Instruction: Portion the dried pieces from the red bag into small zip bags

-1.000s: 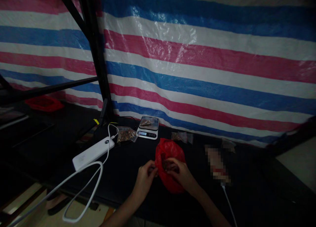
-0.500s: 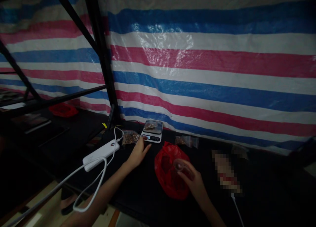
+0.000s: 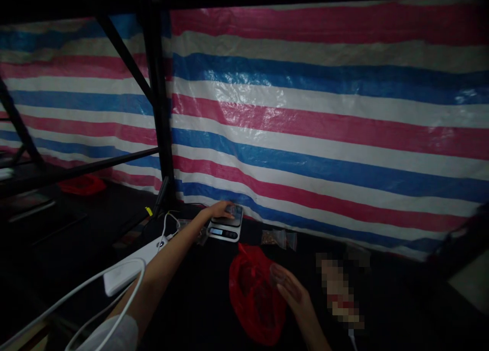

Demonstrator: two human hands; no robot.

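Note:
My left hand (image 3: pixel 220 210) reaches far forward onto the platform of a small digital kitchen scale (image 3: pixel 225 232), where a small clear packet (image 3: pixel 234 210) lies. Its fingers are drawn together over the packet; what they pinch is too dark to see. My right hand (image 3: pixel 293 293) stays near me beside the open red plastic bag (image 3: pixel 252 295). It holds a small clear bag (image 3: pixel 277 275) at the red bag's mouth. Dark brownish contents show inside the red bag.
A white power bank (image 3: pixel 126 272) with looping white cables (image 3: pixel 76 302) lies at the left. Filled clear packets (image 3: pixel 277 237) lie right of the scale. A striped tarp (image 3: pixel 305 137) hangs behind, with a black metal frame post (image 3: pixel 158 116). A blurred object (image 3: pixel 338 290) lies at the right.
My left hand left the red bag, swept forward past the scale's front and now rests on its platform. My right hand stayed by the red bag. My view tilted upward.

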